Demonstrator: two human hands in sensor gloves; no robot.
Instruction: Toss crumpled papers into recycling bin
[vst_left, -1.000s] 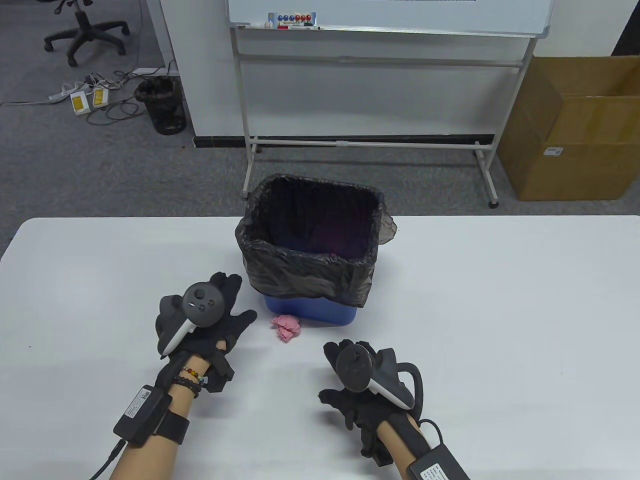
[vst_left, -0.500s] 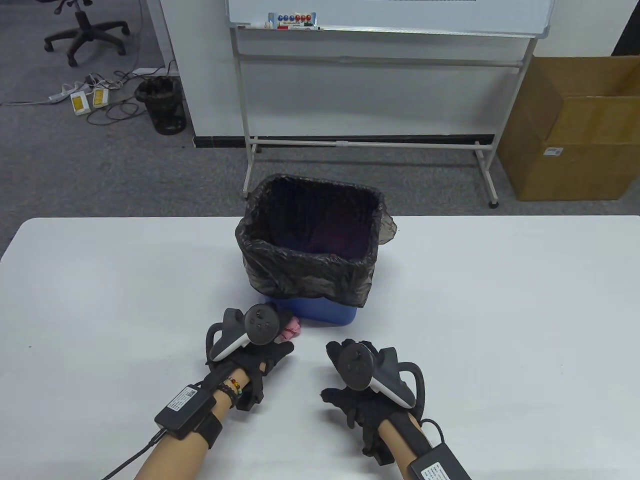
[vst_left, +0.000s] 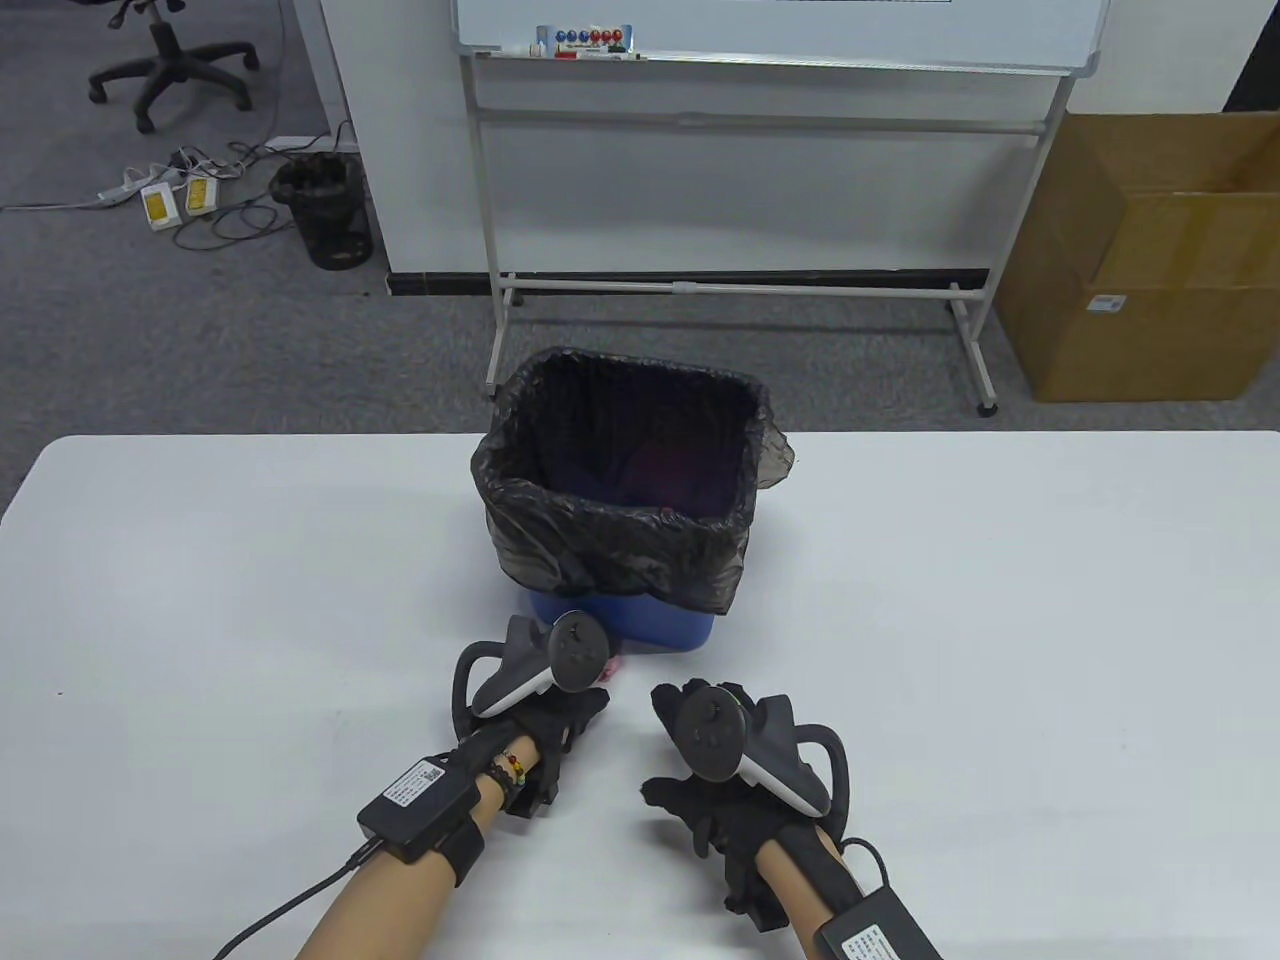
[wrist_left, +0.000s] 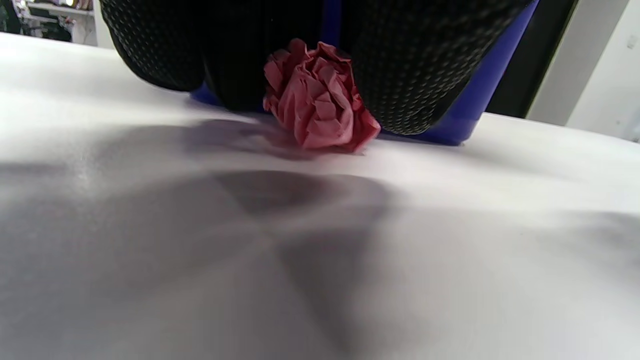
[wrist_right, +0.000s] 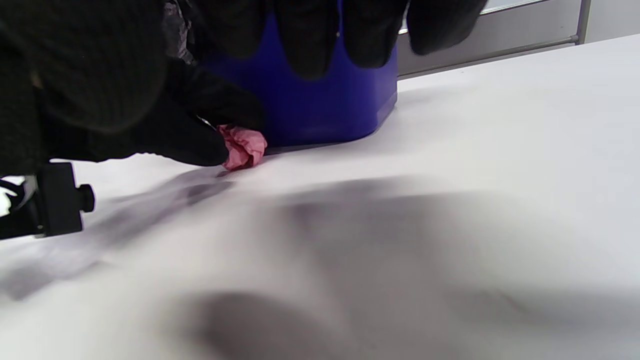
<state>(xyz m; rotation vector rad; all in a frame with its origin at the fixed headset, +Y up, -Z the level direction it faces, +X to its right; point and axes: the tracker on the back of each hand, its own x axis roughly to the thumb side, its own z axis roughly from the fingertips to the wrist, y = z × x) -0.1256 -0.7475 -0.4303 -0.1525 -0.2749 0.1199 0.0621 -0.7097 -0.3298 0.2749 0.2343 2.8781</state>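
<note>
A pink crumpled paper (wrist_left: 317, 97) lies on the white table (vst_left: 1000, 600) right in front of the blue bin (vst_left: 660, 622), which has a black bag liner (vst_left: 620, 510). My left hand (vst_left: 585, 672) is down over the paper, fingers (wrist_left: 410, 65) on both sides of it and touching it. In the table view only a pink sliver (vst_left: 612, 665) shows beside the tracker. The right wrist view shows the paper (wrist_right: 243, 146) against the left hand's fingertips (wrist_right: 200, 145), next to the bin (wrist_right: 325, 100). My right hand (vst_left: 690, 700) rests on the table, holding nothing.
A whiteboard stand (vst_left: 740, 285) is on the floor behind the table. A cardboard box (vst_left: 1150, 260) sits at the back right, and a black wire bin (vst_left: 325, 210) at the back left. Dark paper lies inside the lined bin.
My left hand has moved right from the table's left of the bin onto the pink paper and now covers it. The right hand has stayed in place.
</note>
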